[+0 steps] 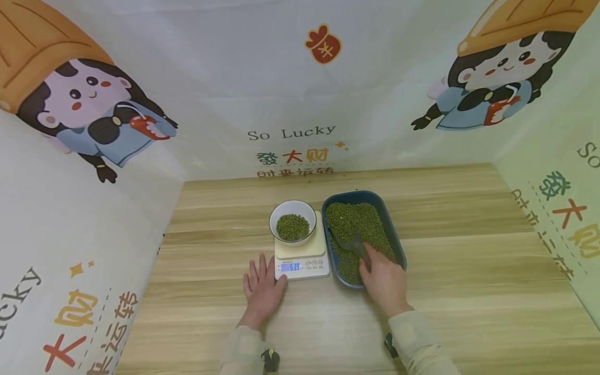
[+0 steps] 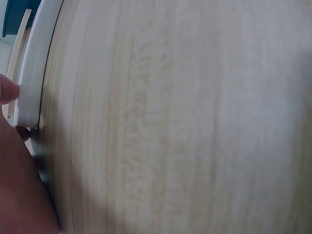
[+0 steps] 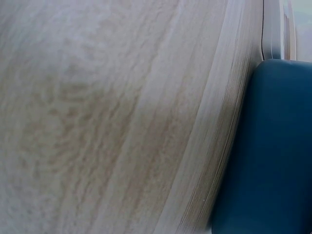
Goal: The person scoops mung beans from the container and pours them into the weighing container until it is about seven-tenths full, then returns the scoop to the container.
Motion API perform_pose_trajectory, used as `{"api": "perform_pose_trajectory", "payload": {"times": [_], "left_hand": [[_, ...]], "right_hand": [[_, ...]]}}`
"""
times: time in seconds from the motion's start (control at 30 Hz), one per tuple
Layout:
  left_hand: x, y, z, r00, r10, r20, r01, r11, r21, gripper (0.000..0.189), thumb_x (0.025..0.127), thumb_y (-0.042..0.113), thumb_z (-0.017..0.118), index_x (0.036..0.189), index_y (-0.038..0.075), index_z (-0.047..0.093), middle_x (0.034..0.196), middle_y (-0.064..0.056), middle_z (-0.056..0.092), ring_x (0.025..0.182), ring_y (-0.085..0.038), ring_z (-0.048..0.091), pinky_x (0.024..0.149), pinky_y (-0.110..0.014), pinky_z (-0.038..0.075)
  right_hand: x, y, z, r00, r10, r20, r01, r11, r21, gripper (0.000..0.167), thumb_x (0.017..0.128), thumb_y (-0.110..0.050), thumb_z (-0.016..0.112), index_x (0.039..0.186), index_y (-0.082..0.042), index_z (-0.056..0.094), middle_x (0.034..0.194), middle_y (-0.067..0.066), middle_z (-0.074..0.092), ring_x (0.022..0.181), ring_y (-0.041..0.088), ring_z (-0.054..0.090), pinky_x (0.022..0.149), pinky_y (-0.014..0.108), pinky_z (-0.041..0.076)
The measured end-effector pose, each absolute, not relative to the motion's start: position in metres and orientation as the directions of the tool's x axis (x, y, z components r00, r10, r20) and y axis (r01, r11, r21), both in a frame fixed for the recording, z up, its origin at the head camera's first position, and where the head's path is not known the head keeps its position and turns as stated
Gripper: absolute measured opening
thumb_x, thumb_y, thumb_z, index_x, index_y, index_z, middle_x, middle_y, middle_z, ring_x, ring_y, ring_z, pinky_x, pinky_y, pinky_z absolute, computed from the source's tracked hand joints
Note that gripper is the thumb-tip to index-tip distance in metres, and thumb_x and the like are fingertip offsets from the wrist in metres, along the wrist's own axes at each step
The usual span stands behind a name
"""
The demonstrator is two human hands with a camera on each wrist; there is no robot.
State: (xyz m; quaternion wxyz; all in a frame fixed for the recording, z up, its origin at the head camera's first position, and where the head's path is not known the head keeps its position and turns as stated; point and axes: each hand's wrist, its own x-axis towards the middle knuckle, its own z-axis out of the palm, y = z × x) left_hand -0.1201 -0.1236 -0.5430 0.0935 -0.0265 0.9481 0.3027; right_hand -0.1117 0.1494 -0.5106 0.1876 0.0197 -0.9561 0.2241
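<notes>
In the head view my right hand (image 1: 385, 281) grips the handle of a dark scoop (image 1: 358, 249), its head down among green mung beans (image 1: 358, 219) in a deep blue tub (image 1: 397, 245). Left of the tub stands a white kitchen scale (image 1: 307, 272) with a lit display reading 539; any decimal point is too small to tell. A white dark-rimmed bowl (image 1: 292, 240) on its platform holds more mung beans. My left hand (image 1: 263, 296) lies at the scale's front left corner, fingers spread, thumb touching the edge. The right wrist view shows the tub's outer wall (image 3: 273, 146), not the hand.
The wood-grain table (image 1: 450, 234) extends on both sides of the scale and tub. White printed cloth (image 1: 225, 104) walls the table at the back and both sides. A few dark specks lie near the table's back edge.
</notes>
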Motion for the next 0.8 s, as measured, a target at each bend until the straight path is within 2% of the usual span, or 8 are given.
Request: {"api": "perform_pose_trajectory", "payload": {"times": [0.13,0.33,0.5,0.8], "left_hand": [[-0.1211,-0.1254,-0.5436,-0.982,-0.005,-0.186,-0.109,0.826,0.554,0.059,0.092,0.043,0.031,0.143,0.017,0.018,0.149,-0.006,-0.004,0.132,-0.029,-0.018,0.1,-0.052,-0.015],[-0.1215,-0.1245,-0.5432,-0.982,-0.002,-0.19,-0.11,0.823,0.558,0.059,0.091,0.042,0.032,0.144,0.018,0.018,0.149,-0.006,-0.005,0.132,-0.029,-0.018,0.1,-0.052,-0.015],[-0.1207,-0.1223,-0.5426,-0.985,-0.004,-0.174,-0.104,0.814,0.571,0.059,0.091,0.041,0.033,0.143,0.017,0.019,0.149,-0.007,-0.004,0.132,-0.03,-0.017,0.1,-0.052,-0.015],[-0.1215,-0.1234,-0.544,-0.985,0.001,-0.17,-0.096,0.822,0.562,0.059,0.091,0.039,0.034,0.143,0.017,0.02,0.149,-0.008,-0.003,0.132,-0.031,-0.016,0.1,-0.053,-0.014]], "right_hand": [[-0.1129,0.1475,-0.5107,-0.929,0.038,0.369,-0.135,0.892,-0.432,0.038,0.081,-0.021,0.06,0.116,-0.006,0.058,0.075,0.009,0.065,0.04,0.008,0.042,0.033,0.02,0.03],[-0.1125,0.1477,-0.5108,-0.926,0.058,0.374,-0.124,0.887,-0.444,0.038,0.08,-0.02,0.061,0.115,-0.007,0.059,0.083,0.011,0.067,0.045,0.014,0.05,0.035,0.022,0.033],[-0.1115,0.1497,-0.5106,-0.926,0.057,0.373,-0.123,0.889,-0.441,0.038,0.08,-0.021,0.061,0.115,-0.007,0.059,0.081,0.011,0.067,0.046,0.016,0.053,0.036,0.024,0.036],[-0.1118,0.149,-0.51,-0.929,0.062,0.365,-0.114,0.891,-0.44,0.038,0.079,-0.021,0.061,0.114,-0.006,0.059,0.078,0.011,0.066,0.043,0.013,0.05,0.035,0.022,0.033]]}}
